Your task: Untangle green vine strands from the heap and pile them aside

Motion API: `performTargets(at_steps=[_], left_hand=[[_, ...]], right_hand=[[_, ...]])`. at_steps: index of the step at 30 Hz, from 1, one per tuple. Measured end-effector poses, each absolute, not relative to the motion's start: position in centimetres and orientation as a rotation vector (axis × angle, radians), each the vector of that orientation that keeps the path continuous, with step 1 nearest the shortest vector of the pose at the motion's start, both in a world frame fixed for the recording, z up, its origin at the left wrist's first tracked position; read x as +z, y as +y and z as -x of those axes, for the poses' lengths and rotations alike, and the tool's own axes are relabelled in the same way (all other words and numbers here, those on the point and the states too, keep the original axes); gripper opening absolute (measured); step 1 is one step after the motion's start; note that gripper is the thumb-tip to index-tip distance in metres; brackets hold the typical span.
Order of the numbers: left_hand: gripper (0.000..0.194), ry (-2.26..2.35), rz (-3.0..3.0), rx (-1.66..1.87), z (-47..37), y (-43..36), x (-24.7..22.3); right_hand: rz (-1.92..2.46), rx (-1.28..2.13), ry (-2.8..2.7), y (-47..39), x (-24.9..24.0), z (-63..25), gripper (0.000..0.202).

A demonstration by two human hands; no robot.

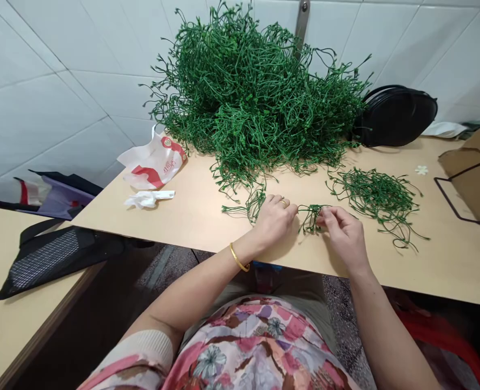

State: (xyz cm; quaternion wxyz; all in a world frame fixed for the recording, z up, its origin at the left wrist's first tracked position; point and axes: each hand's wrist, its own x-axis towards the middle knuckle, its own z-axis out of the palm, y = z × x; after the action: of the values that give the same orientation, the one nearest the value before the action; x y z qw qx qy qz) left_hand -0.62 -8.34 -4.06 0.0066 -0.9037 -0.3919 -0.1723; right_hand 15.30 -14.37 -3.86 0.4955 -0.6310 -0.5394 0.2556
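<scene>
Left hand (275, 218): fingers curled, fingertips pinching the left end of a stem that runs out of the small green bunch (313, 221). Right hand (344, 234): thumb and index pinch the bunch's right side; the exact contact is partly hidden by the fingers. Bunch sits between the two hands, over the front part of the wooden-look table (199, 222), loose ends hanging toward the front edge.

Just left of the left hand: another clump of green stems (252, 207), partly covered by the hand. Right of the right hand, apart from it: low pile of stems (380, 196). Big green heap (256, 92) at the back, against the tiled wall.

Left side: white-and-red plastic bag (154, 162), crumpled white tissue (148, 199) in front of it. Right side: black bag (404, 116) beside the heap, small white flower-shaped piece (421, 170), cardboard (477, 168) at the edge.
</scene>
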Motion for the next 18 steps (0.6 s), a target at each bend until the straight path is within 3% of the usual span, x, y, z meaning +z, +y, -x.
performTargets(at_steps=[4,8,18], left_hand=[[0.036,-1.145,2.829,-0.564,1.6,-9.1,-4.3],[0.044,-1.152,2.858,-0.588,2.2,-9.4,-4.6],[0.039,-1.399,2.991,-0.69,2.2,-9.5,-3.0]], right_hand=[[1.483,0.734,-1.334,-13.5,-3.7,-14.0,0.031],[1.357,0.907,-1.216,-13.0,-3.7,-13.8,0.022],[1.055,1.076,-1.01,-11.7,-4.5,-14.9,0.017]])
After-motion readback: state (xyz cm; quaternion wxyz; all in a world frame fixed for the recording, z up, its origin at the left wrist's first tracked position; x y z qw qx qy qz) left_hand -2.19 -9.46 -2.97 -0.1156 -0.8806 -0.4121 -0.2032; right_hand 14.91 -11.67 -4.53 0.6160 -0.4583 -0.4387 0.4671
